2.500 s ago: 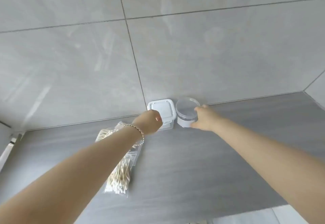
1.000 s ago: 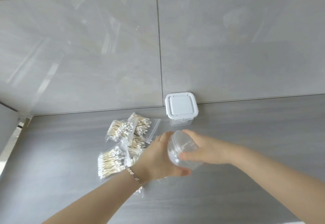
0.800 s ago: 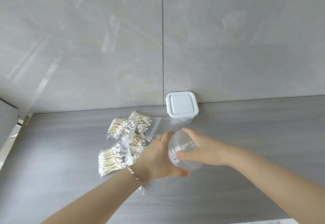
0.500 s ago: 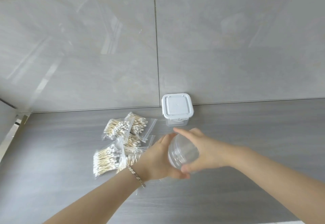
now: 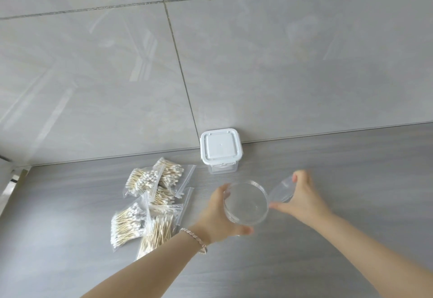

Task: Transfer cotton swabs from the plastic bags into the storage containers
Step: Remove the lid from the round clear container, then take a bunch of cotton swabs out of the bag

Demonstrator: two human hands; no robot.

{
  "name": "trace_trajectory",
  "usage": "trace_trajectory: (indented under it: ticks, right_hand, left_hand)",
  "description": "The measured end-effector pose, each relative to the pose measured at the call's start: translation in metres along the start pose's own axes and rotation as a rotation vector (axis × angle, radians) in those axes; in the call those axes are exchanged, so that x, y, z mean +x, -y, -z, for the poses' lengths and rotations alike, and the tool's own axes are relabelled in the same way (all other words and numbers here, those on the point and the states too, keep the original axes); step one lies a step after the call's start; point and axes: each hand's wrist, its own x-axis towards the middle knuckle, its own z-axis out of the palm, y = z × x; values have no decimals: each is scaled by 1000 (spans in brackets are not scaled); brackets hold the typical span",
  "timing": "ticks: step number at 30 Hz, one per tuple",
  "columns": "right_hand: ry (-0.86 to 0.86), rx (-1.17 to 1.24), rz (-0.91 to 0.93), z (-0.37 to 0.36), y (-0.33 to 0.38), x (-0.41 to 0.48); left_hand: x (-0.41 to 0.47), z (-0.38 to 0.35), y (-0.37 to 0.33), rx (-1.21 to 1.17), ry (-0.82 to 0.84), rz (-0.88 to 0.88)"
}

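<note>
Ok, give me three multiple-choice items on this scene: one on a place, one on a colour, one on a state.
1. Where does the box stand?
A. at the wall, behind the jar
B. on a shelf
C. on the floor

2. What colour is the box lid?
A. red
B. black
C. white

3. How is the jar?
A. closed
B. open and empty, held by the left hand, with the jar lid in the right hand
C. full of swabs

Answers:
1. A: the box sits against the wall's foot, beyond the jar.
2. C: the box lid is plainly white.
3. B: the jar's mouth is bare, and the jar lid is held off to one side.
</note>
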Motion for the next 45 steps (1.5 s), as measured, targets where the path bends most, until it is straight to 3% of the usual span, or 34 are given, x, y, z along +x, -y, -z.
trace_trajectory:
  ticks: [3,7,10,12,15,17,20,24,29,31,34,39,45]
  right_hand:
    - [40,-53,-78,-9,-21,4]
    - [120,-355,-47,-7,-20,5]
    - [116,-350,-52,-1,5,5]
    - [126,-384,53,3,30,3]
    - [182,-471,209,0,68,-2]
    - [202,-458,288,-7,90,-9]
    - [235,-425,417,-18,117,-18]
    - [284,-297,525,-29,136,-25]
    - [375,18,476,-30,153,-35]
    - [402,216,395,-27,166,-39]
    - [410,495,283,-18,181,-42]
    - [263,627,279,15,165,-47]
    - [292,606,205,29,140,-49]
  left_hand:
    - [2,-8,4,64,62,-31]
    - [1,-17,8,136,72,-36]
    - [-11,-8,-1,227,67,-5]
    - [-22,16,-5,478,-42,-25]
    - [-36,68,2,813,-401,40]
    - [-41,102,12,891,-472,235]
    - [-45,125,35,911,-332,494]
    - [-47,126,46,838,-314,547]
    - [-58,145,-5,815,-466,457]
    - [-62,143,-33,711,-504,318]
    - [-63,128,-71,239,-389,108]
    - [-62,104,-96,-377,-119,46]
    - [-58,84,-91,-560,77,25]
